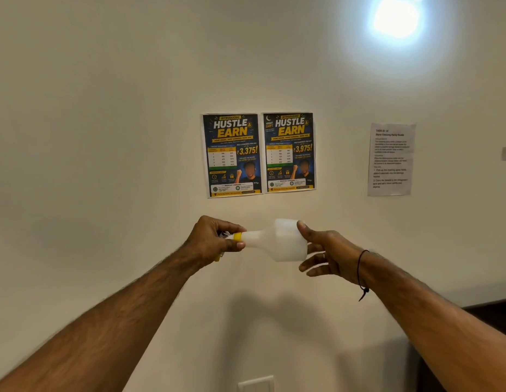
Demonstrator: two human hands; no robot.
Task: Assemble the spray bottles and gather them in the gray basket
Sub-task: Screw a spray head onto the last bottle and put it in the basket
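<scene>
Holding: one spray bottle (277,240) sideways in mid-air, centre of the frame, both my arms stretched out toward the wall (104,108).
Bottle: translucent white body, lying horizontal, fat base toward the right of the frame, narrow neck toward the left.
Collar: yellow ring (237,236) on the neck, just beside my left fingers.
Spray head: mostly hidden inside my left fist; only a bit of clear and yellow plastic shows at the edge of the palm, cannot tell how far it is seated.
Left hand (215,240): grip closed around the neck end and the head, thumb under the neck, fingers curled over the top.
Right hand (328,254): grip on the bottle's base, thumb on the upper edge, fingers spread behind and under the bottom.
Right wrist: thin black cord bracelet (361,274), loose end hanging down.
Posters: two blue and yellow "Hustle & Earn" sheets (258,154) side by side, on the wall above the bottle, middle of the frame.
Task sheet: white printed page (391,159) right of the posters, text too blurred to read.
Light: bright glare (396,17) at upper right of the frame.
Lower edge: white wall plate (256,383) at bottom centre; dark strip (489,315) at lower right, cannot tell what it is.
Basket: not in this view.
</scene>
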